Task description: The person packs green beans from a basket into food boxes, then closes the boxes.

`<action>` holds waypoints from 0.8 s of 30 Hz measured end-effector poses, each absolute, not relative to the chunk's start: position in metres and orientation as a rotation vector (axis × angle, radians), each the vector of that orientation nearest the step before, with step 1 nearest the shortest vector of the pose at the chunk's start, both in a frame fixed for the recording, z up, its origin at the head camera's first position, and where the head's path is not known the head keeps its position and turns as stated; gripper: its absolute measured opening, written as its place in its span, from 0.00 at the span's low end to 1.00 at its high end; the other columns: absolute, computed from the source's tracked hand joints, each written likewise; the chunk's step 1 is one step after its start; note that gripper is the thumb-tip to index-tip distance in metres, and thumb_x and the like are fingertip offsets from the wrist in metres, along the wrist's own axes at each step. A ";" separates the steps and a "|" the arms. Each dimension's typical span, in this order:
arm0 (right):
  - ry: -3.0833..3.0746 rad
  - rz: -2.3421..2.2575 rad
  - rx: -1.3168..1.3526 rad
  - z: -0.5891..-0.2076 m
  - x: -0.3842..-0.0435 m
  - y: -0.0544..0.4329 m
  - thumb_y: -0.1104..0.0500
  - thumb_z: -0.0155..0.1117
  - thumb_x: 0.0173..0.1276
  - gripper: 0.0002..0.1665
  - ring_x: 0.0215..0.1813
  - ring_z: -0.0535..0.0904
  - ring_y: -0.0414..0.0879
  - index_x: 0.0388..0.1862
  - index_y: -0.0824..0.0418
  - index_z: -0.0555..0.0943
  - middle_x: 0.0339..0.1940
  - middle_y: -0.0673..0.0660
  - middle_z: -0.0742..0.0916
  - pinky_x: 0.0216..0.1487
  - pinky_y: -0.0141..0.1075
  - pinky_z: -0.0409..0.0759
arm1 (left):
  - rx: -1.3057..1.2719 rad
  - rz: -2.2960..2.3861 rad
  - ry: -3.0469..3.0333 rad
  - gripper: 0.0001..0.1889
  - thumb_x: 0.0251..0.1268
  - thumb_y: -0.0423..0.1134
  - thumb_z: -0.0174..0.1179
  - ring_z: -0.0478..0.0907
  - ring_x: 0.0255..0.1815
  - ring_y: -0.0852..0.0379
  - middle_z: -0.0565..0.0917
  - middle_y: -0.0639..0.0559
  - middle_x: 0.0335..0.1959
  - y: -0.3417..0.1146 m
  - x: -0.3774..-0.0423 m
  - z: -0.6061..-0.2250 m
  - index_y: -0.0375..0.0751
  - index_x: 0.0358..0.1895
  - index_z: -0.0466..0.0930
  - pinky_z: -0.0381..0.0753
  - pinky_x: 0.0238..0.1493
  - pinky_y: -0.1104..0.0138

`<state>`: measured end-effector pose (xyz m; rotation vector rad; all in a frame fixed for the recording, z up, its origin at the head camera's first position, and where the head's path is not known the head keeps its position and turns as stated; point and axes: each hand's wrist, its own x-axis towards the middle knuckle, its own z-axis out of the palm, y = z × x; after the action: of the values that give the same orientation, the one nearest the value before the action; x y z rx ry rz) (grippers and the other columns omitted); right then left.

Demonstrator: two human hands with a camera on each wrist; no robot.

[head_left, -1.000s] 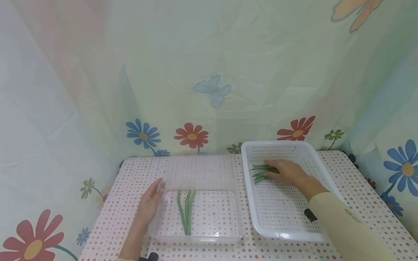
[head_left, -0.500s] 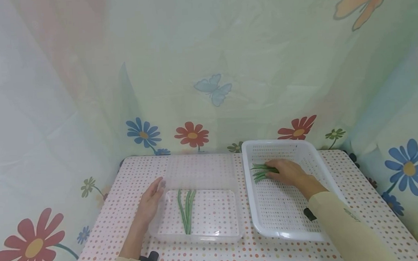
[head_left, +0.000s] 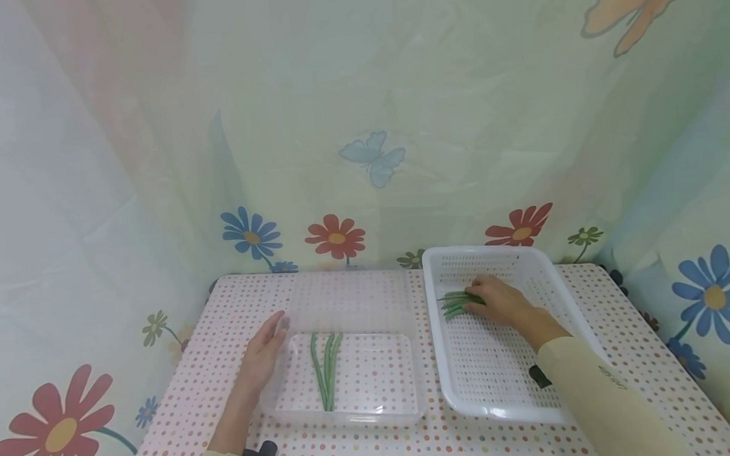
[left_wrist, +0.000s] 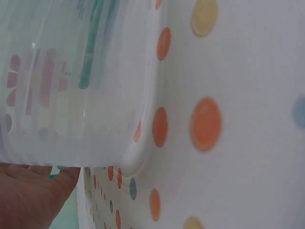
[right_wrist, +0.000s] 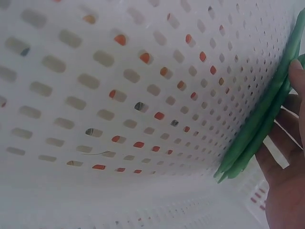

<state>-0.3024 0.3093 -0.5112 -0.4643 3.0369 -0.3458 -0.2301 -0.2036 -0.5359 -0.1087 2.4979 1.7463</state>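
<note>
My right hand (head_left: 499, 300) is inside a white perforated basket (head_left: 498, 407), its thumb and fingers around a small bunch of green beans (head_left: 454, 305). In the right wrist view the thumb lies over the green beans (right_wrist: 257, 126) and the fingers pass behind them. The bean ends stick out to the left of the hand. To the left, a clear plastic container (head_left: 375, 418) holds 3 green beans (head_left: 328, 374) lying lengthwise. My left hand (head_left: 261, 354) rests at the container's left side with its fingers extended. The left wrist view shows that hand (left_wrist: 35, 195) close against the container wall.
Behind the container lies its clear lid (head_left: 350, 301), flat on the dotted tablecloth (head_left: 221, 318). A flowered curtain (head_left: 286, 149) rises along the table's back edge. The basket's raised rim surrounds my right hand.
The fingers of my right hand have shifted slightly toward me, and the beans in the basket now lie closer together. My left hand and the container have stayed in place.
</note>
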 end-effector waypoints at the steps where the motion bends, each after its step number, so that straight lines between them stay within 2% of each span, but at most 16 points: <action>1: 3.039 -0.349 -0.464 -0.512 -0.303 0.310 0.50 0.69 0.74 0.29 0.60 0.78 0.61 0.66 0.67 0.80 0.61 0.65 0.82 0.65 0.61 0.80 | -0.109 1.747 2.498 0.27 0.85 0.53 0.45 0.49 0.87 0.51 0.59 0.56 0.85 -0.203 -0.230 -0.536 0.61 0.82 0.59 0.50 0.86 0.47; 5: 3.047 -0.363 -0.449 -0.514 -0.302 0.309 0.51 0.68 0.75 0.26 0.67 0.77 0.64 0.65 0.64 0.81 0.64 0.65 0.83 0.70 0.65 0.76 | -0.109 1.759 2.490 0.27 0.85 0.53 0.45 0.49 0.87 0.51 0.59 0.56 0.85 -0.203 -0.229 -0.536 0.62 0.82 0.59 0.50 0.86 0.46; 10: 3.049 -0.378 -0.425 -0.514 -0.303 0.307 0.53 0.67 0.76 0.24 0.62 0.81 0.62 0.64 0.64 0.80 0.58 0.63 0.86 0.68 0.64 0.78 | -0.106 1.775 2.474 0.27 0.85 0.53 0.45 0.49 0.87 0.51 0.60 0.56 0.84 -0.203 -0.230 -0.537 0.63 0.82 0.59 0.50 0.86 0.47; 16: 3.073 -0.359 -0.453 -0.512 -0.302 0.307 0.54 0.66 0.76 0.25 0.67 0.77 0.64 0.66 0.66 0.79 0.62 0.66 0.84 0.70 0.65 0.76 | -0.104 1.775 2.474 0.28 0.85 0.53 0.45 0.49 0.87 0.51 0.60 0.56 0.85 -0.203 -0.230 -0.537 0.60 0.82 0.58 0.50 0.86 0.47; 24: 3.092 -0.387 -0.466 -0.514 -0.304 0.307 0.54 0.69 0.75 0.21 0.58 0.78 0.58 0.60 0.63 0.82 0.55 0.60 0.84 0.65 0.60 0.81 | -0.102 1.757 2.499 0.28 0.85 0.52 0.44 0.49 0.87 0.50 0.58 0.54 0.85 -0.203 -0.231 -0.537 0.58 0.83 0.58 0.51 0.86 0.47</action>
<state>-0.3039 0.3066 -0.5137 -0.4657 3.0916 -0.3866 -0.2306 -0.2035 -0.5369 -0.1015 2.4993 1.7567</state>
